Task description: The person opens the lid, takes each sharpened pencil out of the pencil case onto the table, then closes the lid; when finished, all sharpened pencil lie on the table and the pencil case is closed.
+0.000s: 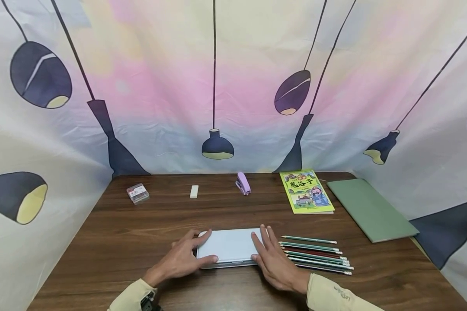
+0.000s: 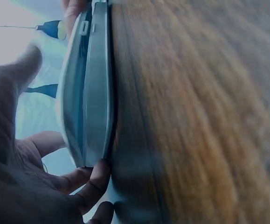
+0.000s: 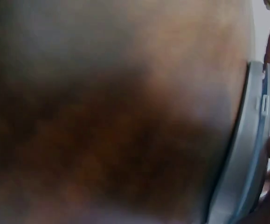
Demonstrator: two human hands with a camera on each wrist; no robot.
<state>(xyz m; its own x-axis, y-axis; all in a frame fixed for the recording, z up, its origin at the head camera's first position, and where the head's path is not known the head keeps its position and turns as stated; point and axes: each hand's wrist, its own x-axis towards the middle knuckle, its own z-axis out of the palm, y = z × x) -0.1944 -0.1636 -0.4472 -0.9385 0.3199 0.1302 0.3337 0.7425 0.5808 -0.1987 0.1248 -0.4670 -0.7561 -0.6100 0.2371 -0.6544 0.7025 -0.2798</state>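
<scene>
Both hands, left hand and right hand, fingers spread, clasp the closed pencil case (latch apparently shut); coloured pencils lie outside on the tabletop.

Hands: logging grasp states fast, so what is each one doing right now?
Left hand: fingers curled round the flat white plastic case's left end, gripping it.
Right hand: open, straight fingers resting on the case's right end.

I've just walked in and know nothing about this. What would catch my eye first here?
Two hands, the left hand and right hand, rest on the ends of a flat white case at the near middle of the wooden table. Right of it lies a row of pencils, and farther back a bright green book.
</scene>
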